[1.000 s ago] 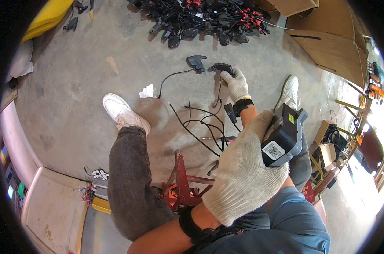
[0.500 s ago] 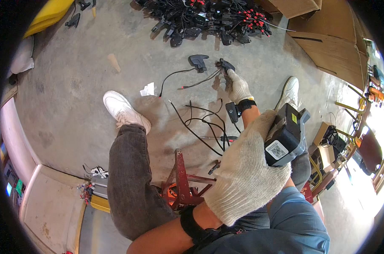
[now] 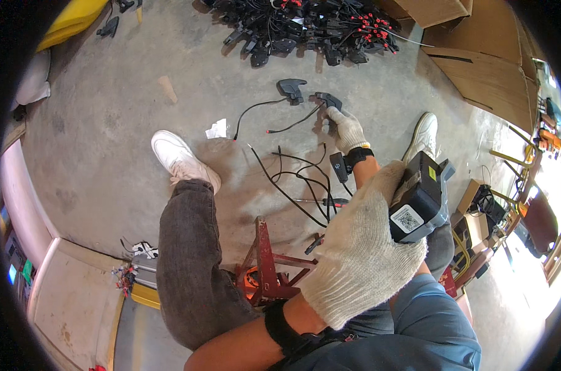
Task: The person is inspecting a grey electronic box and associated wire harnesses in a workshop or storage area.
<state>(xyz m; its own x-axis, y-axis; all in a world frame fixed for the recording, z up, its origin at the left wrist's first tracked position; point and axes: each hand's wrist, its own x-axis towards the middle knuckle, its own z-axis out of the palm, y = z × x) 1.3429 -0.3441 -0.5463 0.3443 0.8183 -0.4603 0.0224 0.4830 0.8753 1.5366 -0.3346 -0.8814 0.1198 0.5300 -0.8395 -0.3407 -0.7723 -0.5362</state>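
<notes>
My left hand (image 3: 364, 253), in a white knit glove, is closed around a black box-shaped electronic unit (image 3: 416, 201) with a square code label and a yellow sticker. Its fingers are mostly hidden behind the unit. Farther out, my gloved right hand (image 3: 348, 130) is at the near edge of a black lever-like part (image 3: 328, 100) lying on the floor, its fingers slightly apart. A thin cable with a red tip runs from that part. Left of it lies a similar black lever part (image 3: 291, 89) with its own red-tipped cable. Several black cables (image 3: 299, 176) extend beyond my left hand.
A large heap of black parts with red-tipped cables (image 3: 305, 31) lies at the far side, beside a cardboard box (image 3: 478, 68). A screwdriver (image 3: 336, 202) lies under the cables. A red metal stool frame (image 3: 265, 260) stands between my legs. White paper (image 3: 216, 129) lies left of the parts.
The black lever part has settled flatter on the floor, and my right hand has drawn back slightly toward me from it. My left hand and the box-shaped unit have barely moved.
</notes>
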